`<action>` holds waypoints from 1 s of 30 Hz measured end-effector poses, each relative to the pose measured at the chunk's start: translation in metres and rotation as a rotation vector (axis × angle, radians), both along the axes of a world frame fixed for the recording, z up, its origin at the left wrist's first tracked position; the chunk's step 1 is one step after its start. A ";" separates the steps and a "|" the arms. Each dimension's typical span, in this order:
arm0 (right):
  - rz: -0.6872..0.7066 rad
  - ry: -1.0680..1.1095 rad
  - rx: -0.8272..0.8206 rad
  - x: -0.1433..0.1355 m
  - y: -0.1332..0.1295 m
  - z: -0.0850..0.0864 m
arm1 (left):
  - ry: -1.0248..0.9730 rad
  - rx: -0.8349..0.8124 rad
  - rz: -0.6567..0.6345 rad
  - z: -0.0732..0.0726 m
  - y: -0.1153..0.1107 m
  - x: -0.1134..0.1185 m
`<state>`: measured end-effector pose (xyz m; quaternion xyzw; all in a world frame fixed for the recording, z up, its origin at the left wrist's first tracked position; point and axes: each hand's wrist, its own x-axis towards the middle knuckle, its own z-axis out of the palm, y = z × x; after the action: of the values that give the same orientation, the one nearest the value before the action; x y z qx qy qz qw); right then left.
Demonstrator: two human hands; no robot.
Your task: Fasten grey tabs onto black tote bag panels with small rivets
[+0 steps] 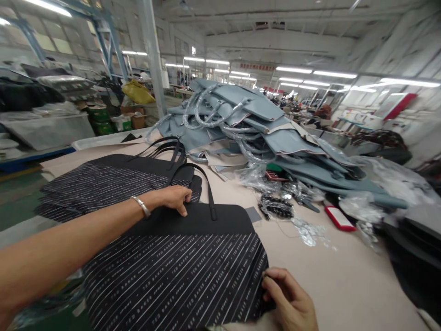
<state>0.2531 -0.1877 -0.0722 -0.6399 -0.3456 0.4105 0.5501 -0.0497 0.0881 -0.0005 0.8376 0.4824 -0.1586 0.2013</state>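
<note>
Black bag (175, 276) with slanting white lines and words fills the bottom middle of the frame. At the bottom right, the right hand (291, 301) has its thumb and pointing finger pressed together, pinching the bag's side edge. Near the middle, the left hand (177, 201) has bent fingers and sits at the bag's plain black top edge; I cannot tell if it pinches it. A silver bracelet (141, 206) circles the left wrist. One thin black handle (208, 186) stands up just right of that hand. Behind the left arm, at middle left, lies a stack of bags (93, 181) with the same lines. Right of the right hand, the pale table (347, 278) runs wide and flat, so there is open room on that side. Dark things (413, 253) close it off at the far right. Farther back are shiny silver bits (308, 231) and a red and white box (339, 218). A big heap of blue-gray bags (220, 117) blocks the upper middle.
</note>
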 end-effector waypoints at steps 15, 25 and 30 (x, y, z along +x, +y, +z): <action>0.236 -0.348 0.089 -0.013 -0.029 0.052 | -0.330 -0.299 -0.223 0.016 -0.068 0.077; 0.312 -0.276 -0.116 -0.027 -0.048 0.028 | -0.331 -0.541 -0.154 -0.016 -0.079 0.114; 0.389 -0.282 -0.152 -0.053 -0.040 0.034 | -0.324 -0.596 -0.142 -0.018 -0.078 0.116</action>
<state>0.2000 -0.2280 -0.0385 -0.6518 -0.5035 0.4402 0.3577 0.0665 0.0096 -0.0190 0.7879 0.3172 -0.1708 0.4995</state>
